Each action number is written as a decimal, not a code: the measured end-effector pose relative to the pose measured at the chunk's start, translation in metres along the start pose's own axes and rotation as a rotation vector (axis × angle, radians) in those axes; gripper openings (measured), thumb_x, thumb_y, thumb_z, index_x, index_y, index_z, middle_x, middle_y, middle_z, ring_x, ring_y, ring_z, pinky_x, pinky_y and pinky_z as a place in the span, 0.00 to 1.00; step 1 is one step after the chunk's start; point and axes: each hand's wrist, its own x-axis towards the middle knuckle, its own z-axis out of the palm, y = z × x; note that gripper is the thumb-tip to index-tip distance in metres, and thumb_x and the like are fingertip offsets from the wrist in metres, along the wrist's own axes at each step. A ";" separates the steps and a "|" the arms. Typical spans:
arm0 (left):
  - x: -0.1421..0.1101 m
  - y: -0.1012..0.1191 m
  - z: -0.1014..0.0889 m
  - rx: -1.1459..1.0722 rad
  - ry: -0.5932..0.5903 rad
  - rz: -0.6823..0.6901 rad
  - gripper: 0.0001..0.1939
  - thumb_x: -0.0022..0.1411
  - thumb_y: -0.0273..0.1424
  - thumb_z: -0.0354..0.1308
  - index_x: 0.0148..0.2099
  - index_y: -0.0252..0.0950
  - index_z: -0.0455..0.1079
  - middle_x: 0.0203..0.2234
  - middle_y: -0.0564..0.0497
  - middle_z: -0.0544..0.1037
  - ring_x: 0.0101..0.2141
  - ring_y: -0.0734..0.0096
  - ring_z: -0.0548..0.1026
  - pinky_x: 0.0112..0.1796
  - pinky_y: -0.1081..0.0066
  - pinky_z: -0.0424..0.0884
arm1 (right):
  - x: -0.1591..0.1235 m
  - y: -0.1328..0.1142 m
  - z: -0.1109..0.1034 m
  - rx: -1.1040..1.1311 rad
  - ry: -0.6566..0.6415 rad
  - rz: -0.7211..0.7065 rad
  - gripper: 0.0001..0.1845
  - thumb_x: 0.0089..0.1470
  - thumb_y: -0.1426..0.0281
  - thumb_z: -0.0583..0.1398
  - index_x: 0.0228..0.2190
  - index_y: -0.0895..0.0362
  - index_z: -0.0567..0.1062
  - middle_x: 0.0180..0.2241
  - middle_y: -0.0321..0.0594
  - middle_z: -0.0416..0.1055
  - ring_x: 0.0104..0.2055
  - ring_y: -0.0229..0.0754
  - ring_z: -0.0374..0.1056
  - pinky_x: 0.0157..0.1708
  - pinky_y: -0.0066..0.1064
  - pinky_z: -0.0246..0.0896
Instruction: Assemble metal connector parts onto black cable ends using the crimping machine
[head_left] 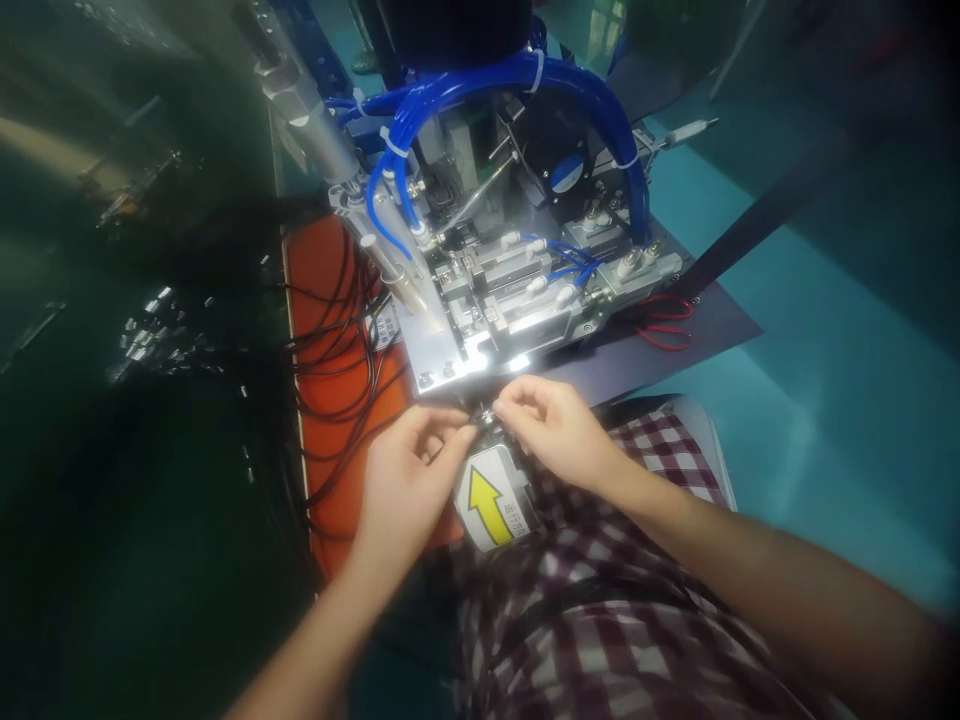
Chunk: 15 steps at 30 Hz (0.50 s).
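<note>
My left hand [416, 465] is closed, thumb and forefinger pinched at the left side of a small metal fixture [489, 418] at the machine's front. On the other side, my right hand [553, 425] also pinches, its fingertips close to the same fixture. Whatever lies between the fingertips of either hand is too small to make out. Just below the fingers is a white plate with a yellow arrow [489, 505] pointing away from me. Beyond the hands stands the metal machine [517, 310], with its cylinders and slides.
A thick bundle of blue air tubes [517, 75] arches over the machine. Black cables [352, 340] lie loose across an orange surface [319, 260] at left. Red wires [664, 325] coil on the dark plate [720, 320] at right. Small shiny pieces [161, 335] lie blurred at far left.
</note>
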 end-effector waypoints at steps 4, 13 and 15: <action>-0.003 -0.004 -0.002 0.029 0.029 0.035 0.06 0.55 0.33 0.62 0.33 0.35 0.75 0.27 0.52 0.79 0.28 0.73 0.74 0.29 0.76 0.69 | 0.002 0.001 -0.003 0.062 -0.056 0.017 0.11 0.58 0.66 0.57 0.26 0.58 0.70 0.19 0.28 0.62 0.18 0.31 0.57 0.21 0.26 0.54; -0.003 -0.006 -0.003 0.005 0.035 0.042 0.05 0.56 0.33 0.62 0.33 0.36 0.76 0.27 0.54 0.80 0.29 0.75 0.76 0.30 0.79 0.70 | 0.002 0.004 -0.005 0.030 -0.006 -0.021 0.09 0.55 0.66 0.60 0.28 0.60 0.75 0.25 0.35 0.69 0.23 0.34 0.60 0.22 0.26 0.54; -0.002 -0.007 -0.003 0.011 0.035 0.050 0.05 0.56 0.32 0.62 0.33 0.37 0.76 0.27 0.54 0.80 0.29 0.75 0.76 0.30 0.80 0.70 | 0.003 0.003 -0.004 0.055 -0.003 -0.015 0.08 0.53 0.68 0.61 0.27 0.60 0.74 0.26 0.37 0.70 0.27 0.36 0.64 0.25 0.27 0.57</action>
